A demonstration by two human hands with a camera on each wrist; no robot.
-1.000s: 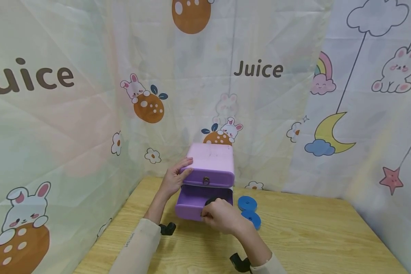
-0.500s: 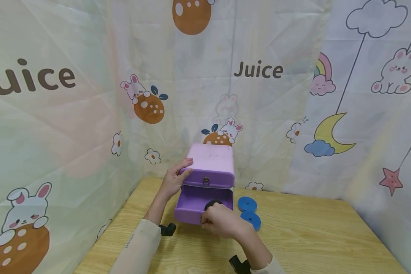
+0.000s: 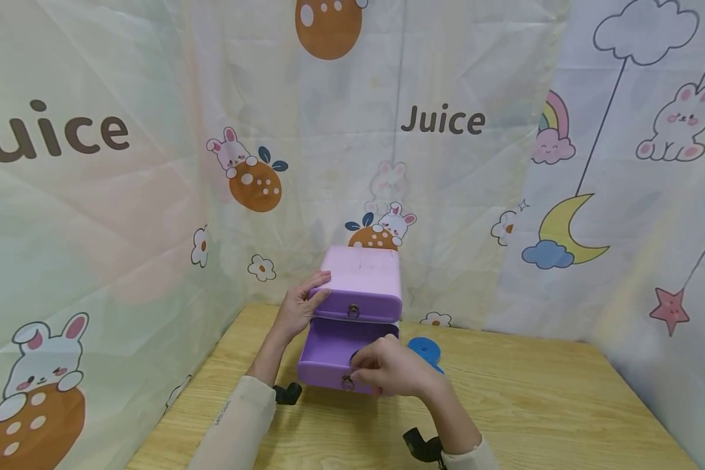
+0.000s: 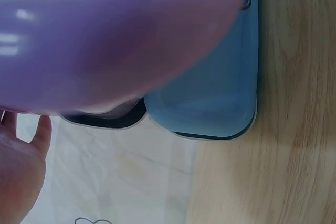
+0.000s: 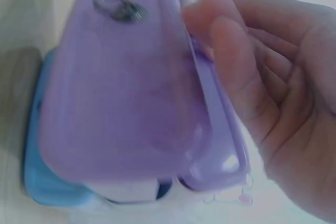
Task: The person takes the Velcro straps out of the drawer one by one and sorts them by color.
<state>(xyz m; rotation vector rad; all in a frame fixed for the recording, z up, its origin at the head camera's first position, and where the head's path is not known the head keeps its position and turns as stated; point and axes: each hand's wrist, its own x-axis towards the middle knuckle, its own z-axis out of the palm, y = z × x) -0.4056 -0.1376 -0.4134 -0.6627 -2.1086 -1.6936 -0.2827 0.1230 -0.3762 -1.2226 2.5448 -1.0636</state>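
A small drawer cabinet with a pale pink top (image 3: pixel 364 271) and purple fronts stands on the table. One purple drawer (image 3: pixel 323 373) is pulled out below the upper drawer front (image 3: pixel 329 303). My left hand (image 3: pixel 296 310) rests against the cabinet's upper left corner, thumb by the front edge. My right hand (image 3: pixel 393 365) hovers at the right of the pulled-out drawer, fingers bent and nothing seen between them. The ring pull (image 3: pixel 348 382) hangs free beside my thumb. Behind my right fingers, a dark bluish edge (image 3: pixel 354 356) shows in the drawer; its kind is hidden.
A blue disc (image 3: pixel 424 348) with a centre hole lies right of the cabinet; another is mostly hidden by my right hand. A blue bottom drawer (image 4: pixel 210 87) shows in the left wrist view. Printed cloth (image 3: pixel 446 196) walls in the wooden table (image 3: pixel 534 391).
My right hand has let go of the ring pull and shifted slightly up and right. The drawer has come out a little further. My left hand stays in place.
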